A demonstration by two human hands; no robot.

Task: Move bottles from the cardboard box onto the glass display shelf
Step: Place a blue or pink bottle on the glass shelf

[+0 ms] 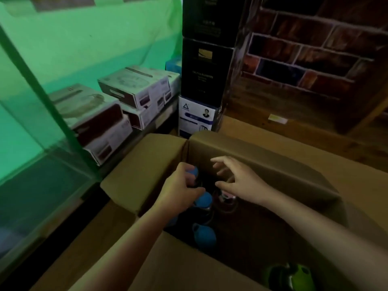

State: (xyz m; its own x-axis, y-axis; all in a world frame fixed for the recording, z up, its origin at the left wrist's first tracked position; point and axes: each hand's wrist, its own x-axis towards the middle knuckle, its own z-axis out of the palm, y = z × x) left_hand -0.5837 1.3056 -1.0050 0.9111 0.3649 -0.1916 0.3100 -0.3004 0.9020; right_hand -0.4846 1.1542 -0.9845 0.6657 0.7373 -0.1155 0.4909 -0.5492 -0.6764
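Note:
An open cardboard box (262, 152) fills the lower middle of the head view. Inside stand dark bottles with blue caps (204, 236), and a green-capped bottle (291, 274) lies near the bottom edge. My left hand (180, 190) reaches into the box's far left corner and curls around a blue-capped bottle (194, 171). My right hand (237, 179) hovers over the box interior with fingers spread, above a bottle with a pale top (225, 197); it holds nothing. The glass display shelf (31, 185) stands at the left, tinted green.
White and dark-red product boxes (134, 91) are stacked behind the glass shelf. A tower of black cartons (205, 68) rises behind the cardboard box. A brick-patterned wall (310, 51) is at the right, with wooden flooring below it.

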